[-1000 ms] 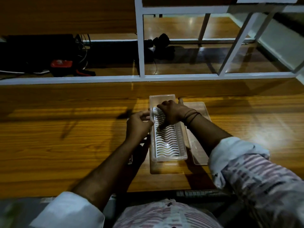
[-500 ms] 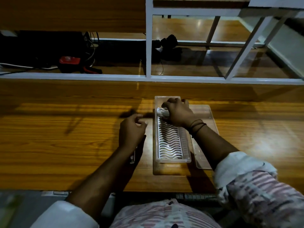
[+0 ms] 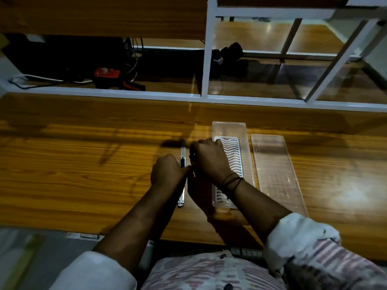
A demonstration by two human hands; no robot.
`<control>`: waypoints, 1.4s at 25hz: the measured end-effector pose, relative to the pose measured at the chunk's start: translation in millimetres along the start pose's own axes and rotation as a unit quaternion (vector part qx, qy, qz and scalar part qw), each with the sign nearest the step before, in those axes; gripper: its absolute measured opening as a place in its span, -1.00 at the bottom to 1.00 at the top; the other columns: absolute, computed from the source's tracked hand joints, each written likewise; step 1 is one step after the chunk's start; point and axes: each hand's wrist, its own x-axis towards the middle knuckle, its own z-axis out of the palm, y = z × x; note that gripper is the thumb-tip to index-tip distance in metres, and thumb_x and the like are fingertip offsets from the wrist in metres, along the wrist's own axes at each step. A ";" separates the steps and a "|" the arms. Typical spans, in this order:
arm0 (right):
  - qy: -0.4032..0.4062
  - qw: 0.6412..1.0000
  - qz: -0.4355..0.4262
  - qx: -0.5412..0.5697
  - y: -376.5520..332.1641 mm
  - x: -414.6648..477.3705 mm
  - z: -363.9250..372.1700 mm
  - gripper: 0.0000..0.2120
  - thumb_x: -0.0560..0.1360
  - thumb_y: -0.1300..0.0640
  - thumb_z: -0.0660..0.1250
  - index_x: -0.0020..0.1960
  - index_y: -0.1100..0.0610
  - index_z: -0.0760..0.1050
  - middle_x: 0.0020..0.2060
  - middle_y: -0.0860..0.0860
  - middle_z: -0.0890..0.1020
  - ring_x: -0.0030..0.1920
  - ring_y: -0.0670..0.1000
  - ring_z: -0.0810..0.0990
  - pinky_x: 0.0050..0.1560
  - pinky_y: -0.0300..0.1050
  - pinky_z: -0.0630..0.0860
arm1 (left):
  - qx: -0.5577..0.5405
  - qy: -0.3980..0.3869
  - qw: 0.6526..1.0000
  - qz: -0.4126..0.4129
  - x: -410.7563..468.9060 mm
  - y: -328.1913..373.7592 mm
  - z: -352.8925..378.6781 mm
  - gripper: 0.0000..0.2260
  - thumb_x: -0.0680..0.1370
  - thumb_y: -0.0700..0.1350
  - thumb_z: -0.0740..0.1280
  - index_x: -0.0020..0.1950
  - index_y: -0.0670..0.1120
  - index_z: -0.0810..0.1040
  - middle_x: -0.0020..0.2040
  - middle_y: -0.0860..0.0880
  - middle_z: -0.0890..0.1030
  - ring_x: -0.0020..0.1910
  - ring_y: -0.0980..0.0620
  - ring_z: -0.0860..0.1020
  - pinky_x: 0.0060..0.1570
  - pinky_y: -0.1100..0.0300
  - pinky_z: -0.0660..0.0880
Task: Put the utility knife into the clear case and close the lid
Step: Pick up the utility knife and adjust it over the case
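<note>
A slim silver utility knife (image 3: 182,158) lies lengthwise on the wooden table, left of the clear case (image 3: 229,127). My left hand (image 3: 167,173) is closed over the knife's middle, so only its two ends show. My right hand (image 3: 210,161) sits just right of the knife's upper part, fingers curled against it; whether they grip is hidden. The case is open and holds a white slotted insert (image 3: 233,158). Its clear lid (image 3: 274,168) lies flat on the table to the right of the case.
A white metal frame (image 3: 206,59) with a rail crosses the table's far side. Behind it are black gear, cables and a red tool (image 3: 106,73). The table's near edge is close to my body.
My right hand has left the case's insert and moved left to the knife. My left hand has shifted slightly, and the knife's upper end now shows between the hands.
</note>
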 end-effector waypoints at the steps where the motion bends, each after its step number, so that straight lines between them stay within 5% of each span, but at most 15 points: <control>1: 0.000 1.000 -0.001 -0.003 -0.6 -0.1 0.7 -0.84 0.46 0.13 0.39 0.03 0.11 0.61 -0.07 0.11 0.70 0.07 0.24 0.61 0.21 0.16 0.38 | -0.008 -0.004 1.000 -0.004 0.7 0.5 -1.8 -0.60 0.46 0.23 0.56 -0.10 -0.12 0.67 -0.13 -0.11 0.72 -0.20 -0.10 0.69 -0.36 0.17 0.43; 8: 0.038 0.999 0.010 0.017 -3.0 3.4 3.1 -0.76 0.45 0.19 0.38 0.10 0.06 0.65 -0.13 0.11 0.72 -0.02 0.24 0.63 0.15 0.14 0.43 | -0.012 -0.008 1.000 -0.002 -0.9 3.9 -7.5 -0.63 0.48 0.20 0.53 -0.24 -0.08 0.58 -0.13 -0.15 0.72 -0.14 -0.18 0.70 -0.34 0.16 0.38; 15: 0.085 0.987 0.077 0.114 -1.2 8.1 6.2 -0.83 0.50 0.13 0.33 -0.11 0.19 0.66 -0.24 0.15 0.69 -0.21 0.17 0.63 -0.22 0.03 0.58 | -0.086 0.009 0.995 0.050 0.3 16.5 -34.5 -0.62 0.53 0.18 0.52 -0.28 -0.06 0.56 -0.39 0.01 0.55 -0.48 0.10 0.43 -0.45 0.24 0.25; 19: 0.097 0.933 0.183 0.294 -0.4 17.9 -8.1 -0.64 0.56 0.08 0.31 -0.30 0.29 0.62 -0.44 0.18 0.62 -0.45 0.16 0.56 -0.39 0.00 0.50 | -0.133 0.034 0.986 0.100 -1.2 35.0 -57.1 -0.62 0.56 0.08 0.50 -0.38 -0.06 0.55 -0.48 0.02 0.50 -0.53 0.08 0.42 -0.45 0.26 0.27; 24: 0.037 0.759 0.266 0.593 2.0 21.6 -26.4 -0.71 0.58 0.16 0.40 -0.04 0.44 0.67 -0.32 0.24 0.63 -0.37 0.12 0.63 -0.43 -0.14 0.57 | -0.163 0.045 0.976 0.134 -4.8 51.8 -64.5 -0.83 0.55 -0.03 0.51 -0.18 -0.07 0.65 -0.28 0.01 0.66 -0.35 0.13 0.60 -0.41 0.25 0.45; 28: 0.042 0.766 0.221 0.602 12.2 15.7 -28.6 -0.74 0.60 0.11 0.39 -0.01 0.32 0.70 -0.12 0.28 0.73 -0.23 0.09 0.70 -0.25 -0.09 0.63 | -0.239 0.011 0.960 0.142 -9.4 54.3 -63.5 -0.87 0.57 -0.10 0.51 0.03 -0.01 0.58 -0.12 0.05 0.64 -0.17 0.13 0.63 -0.15 0.18 0.65; 31: 0.062 0.752 0.213 0.621 23.9 9.2 -34.2 -0.75 0.59 0.14 0.40 0.01 0.35 0.68 -0.10 0.32 0.73 -0.17 0.16 0.72 -0.22 -0.05 0.64 | -0.326 -0.067 0.936 0.116 -16.4 49.8 -60.7 -0.79 0.54 -0.07 0.55 0.02 0.06 0.53 -0.04 0.10 0.64 -0.02 0.06 0.68 0.02 0.03 0.69; 35: 0.075 0.742 0.229 0.626 37.8 -3.0 -44.1 -0.77 0.60 0.14 0.40 0.04 0.32 0.69 -0.11 0.22 0.76 -0.11 0.15 0.77 -0.20 -0.09 0.63 | -0.368 -0.211 0.903 0.070 -29.4 41.1 -44.8 -0.89 0.52 -0.06 0.56 0.03 0.03 0.70 0.02 -0.10 0.79 0.03 -0.14 0.77 0.09 -0.15 0.71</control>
